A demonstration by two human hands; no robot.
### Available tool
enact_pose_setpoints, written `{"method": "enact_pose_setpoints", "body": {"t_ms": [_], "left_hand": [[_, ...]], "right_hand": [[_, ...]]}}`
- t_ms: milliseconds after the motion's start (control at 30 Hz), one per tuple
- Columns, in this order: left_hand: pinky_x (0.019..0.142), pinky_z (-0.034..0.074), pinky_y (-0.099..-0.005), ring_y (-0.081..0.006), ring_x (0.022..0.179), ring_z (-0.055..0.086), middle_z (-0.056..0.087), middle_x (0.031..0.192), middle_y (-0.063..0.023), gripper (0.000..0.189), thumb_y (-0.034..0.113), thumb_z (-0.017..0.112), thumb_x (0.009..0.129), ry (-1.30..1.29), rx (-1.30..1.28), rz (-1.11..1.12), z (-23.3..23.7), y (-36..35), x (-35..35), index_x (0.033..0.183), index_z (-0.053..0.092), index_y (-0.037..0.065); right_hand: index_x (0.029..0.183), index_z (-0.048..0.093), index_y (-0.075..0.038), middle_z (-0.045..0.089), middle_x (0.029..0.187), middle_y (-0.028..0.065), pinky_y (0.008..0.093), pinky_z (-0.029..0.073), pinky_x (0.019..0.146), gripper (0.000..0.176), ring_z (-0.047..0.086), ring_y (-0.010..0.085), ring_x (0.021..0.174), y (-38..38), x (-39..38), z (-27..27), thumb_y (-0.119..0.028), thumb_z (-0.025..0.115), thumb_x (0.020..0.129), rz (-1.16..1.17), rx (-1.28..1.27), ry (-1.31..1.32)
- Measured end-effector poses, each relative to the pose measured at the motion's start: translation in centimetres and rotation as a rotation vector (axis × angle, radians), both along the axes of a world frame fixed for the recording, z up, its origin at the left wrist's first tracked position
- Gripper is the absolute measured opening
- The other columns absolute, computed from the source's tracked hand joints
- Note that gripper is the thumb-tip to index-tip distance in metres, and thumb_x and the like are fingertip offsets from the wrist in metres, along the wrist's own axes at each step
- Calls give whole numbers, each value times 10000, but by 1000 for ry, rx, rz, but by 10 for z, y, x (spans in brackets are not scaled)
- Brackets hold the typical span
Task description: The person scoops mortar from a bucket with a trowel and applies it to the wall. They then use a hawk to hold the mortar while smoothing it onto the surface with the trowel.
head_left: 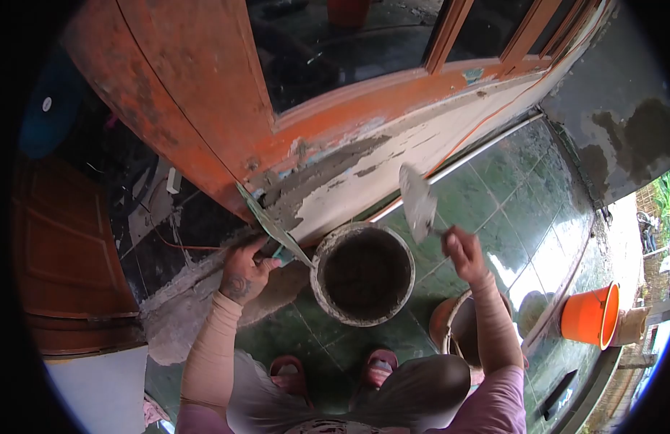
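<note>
My left hand is closed round the teal handle of a plastering float, whose thin green board is seen nearly edge-on beside the low wall. The float's lower end overlaps the rim of a mortar-crusted bucket standing between my hands. Grey, wet-looking mortar lies inside that bucket. To the right, my right hand grips a pointed trowel, its smeared blade raised beside the wall and pointing away from me. Patches of grey mortar cover part of the pale wall under the window frame.
A second bucket stands partly behind my right forearm. Farther right, an orange bucket sits near the edge of the green tiled floor. A white pipe runs along the wall's foot. An orange wooden door frame rises at left.
</note>
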State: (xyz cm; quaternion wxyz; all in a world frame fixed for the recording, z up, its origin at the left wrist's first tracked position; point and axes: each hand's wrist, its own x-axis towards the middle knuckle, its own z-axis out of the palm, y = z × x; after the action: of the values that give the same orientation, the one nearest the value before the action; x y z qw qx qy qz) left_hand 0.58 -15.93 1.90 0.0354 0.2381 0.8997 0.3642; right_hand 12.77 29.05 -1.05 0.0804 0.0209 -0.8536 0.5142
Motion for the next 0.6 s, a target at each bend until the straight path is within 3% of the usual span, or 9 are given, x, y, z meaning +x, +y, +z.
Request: {"method": "enact_pose_setpoints", "body": {"t_ms": [100,133,200,300,333,433,533,600], "left_hand": [[677,520,-396,-312,679,657,671,806,-189,491,206,800,807,75,30,-31,-2,1,-1,1217,656,-23],[683,523,-396,-303,696,671,677,847,-195,500,206,800,810,-42,2,2,4,1,1,1220,645,-37],[690,526,-396,-303,700,675,683,868,-194,503,205,799,810,-3,53,-30,0,2,-2,1223,643,-35],[705,535,-396,-301,714,682,696,911,-189,501,201,800,811,5,68,-40,0,3,-4,1225,642,-33],[713,540,-395,-301,724,685,702,933,-187,498,198,800,811,-48,22,-16,1,0,-1,1223,642,-32],[726,546,-390,-301,736,692,708,945,-185,489,190,797,813,18,-6,-14,0,1,0,1222,644,-30],[725,547,-384,-298,759,700,706,962,-193,487,189,798,813,-31,-24,-6,7,3,1,1217,644,-36],[724,546,-382,-294,753,700,705,958,-194,489,187,799,813,2,-18,-1,2,1,1,1218,644,-37]], "right_hand": [[976,567,-26,556,708,0,285,471,591,369,548,108,642,-23,59,0,-377,496,1063,130,-358,-480],[976,567,-26,556,708,0,285,471,591,369,548,108,642,-30,67,-5,-377,496,1063,122,-359,-489],[1016,568,-25,553,708,3,278,473,560,375,544,104,619,-38,79,-22,-394,522,1054,226,-361,-714],[1002,581,-34,568,748,17,272,460,532,387,545,104,615,-21,89,-61,-411,516,1056,88,-368,-856],[982,587,-41,570,756,21,272,453,521,396,539,104,608,-25,81,-30,-417,496,1064,66,-370,-870],[881,552,-76,541,681,10,266,449,502,394,544,105,568,-23,77,-22,-407,470,1077,83,-428,-906],[879,546,-79,545,672,16,273,453,498,390,551,118,558,-19,87,-55,-411,477,1073,164,-284,-715],[872,544,-82,550,680,12,275,456,506,391,561,113,576,-20,92,-41,-410,478,1073,89,-398,-829]]}}
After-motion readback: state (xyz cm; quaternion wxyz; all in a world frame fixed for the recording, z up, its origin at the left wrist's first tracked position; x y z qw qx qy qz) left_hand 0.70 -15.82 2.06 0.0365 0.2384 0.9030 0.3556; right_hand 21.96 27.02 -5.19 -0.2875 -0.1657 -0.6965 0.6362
